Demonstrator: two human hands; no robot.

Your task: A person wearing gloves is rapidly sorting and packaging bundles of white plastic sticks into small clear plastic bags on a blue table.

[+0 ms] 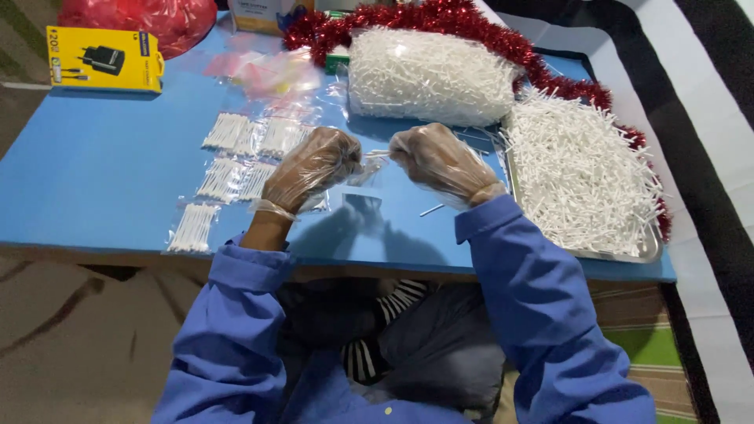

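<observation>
Both of my hands wear thin clear plastic gloves and hover over a blue table. My left hand is closed on a small clear plastic bag. My right hand is closed on a few white cotton swabs whose tips point at the bag's mouth. One loose swab lies on the table below my right hand. Several filled small bags of swabs lie in rows to the left of my left hand.
A metal tray heaped with loose white swabs sits at the right. A big clear bag of swabs lies behind, ringed by red tinsel. A yellow box and a red plastic bag are at the far left.
</observation>
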